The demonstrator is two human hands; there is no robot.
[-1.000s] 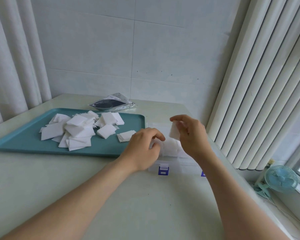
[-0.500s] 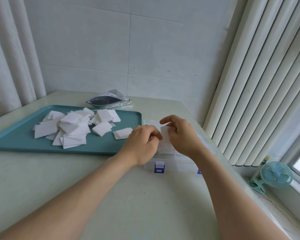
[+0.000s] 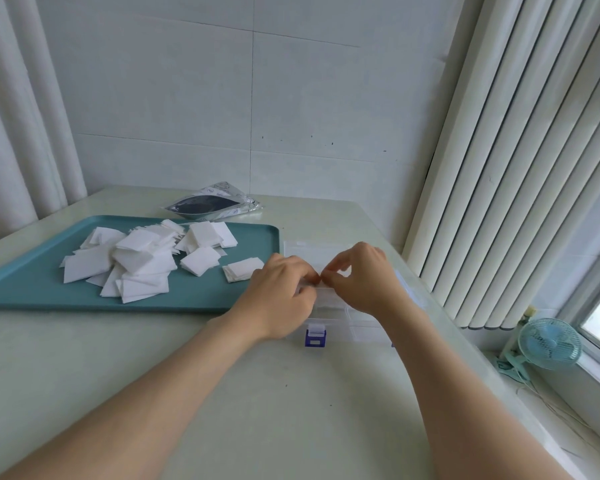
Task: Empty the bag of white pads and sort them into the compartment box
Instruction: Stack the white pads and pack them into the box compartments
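Loose white pads [image 3: 137,261] lie heaped on a teal tray [image 3: 32,291], with a small stack [image 3: 241,269] near its right edge. The emptied silver and dark bag [image 3: 213,202] lies flat behind the tray. A clear compartment box [image 3: 329,308] with a blue latch [image 3: 315,337] sits to the right of the tray, lid open towards the back. My left hand [image 3: 279,294] and right hand [image 3: 362,277] hover over the box with curled fingers. Their fingertips meet and pinch a white pad [image 3: 340,269] low in a compartment; most of it is hidden.
The pale table [image 3: 257,393] ends at the right beside tall vertical blinds [image 3: 499,168]. A small light-blue clip fan [image 3: 548,344] sits on the window ledge below them. Curtains hang at the left, and a tiled wall stands behind.
My right hand has lowered the pad from above the box down into it. My left hand's fingertips have come up to meet the right's at the pad.
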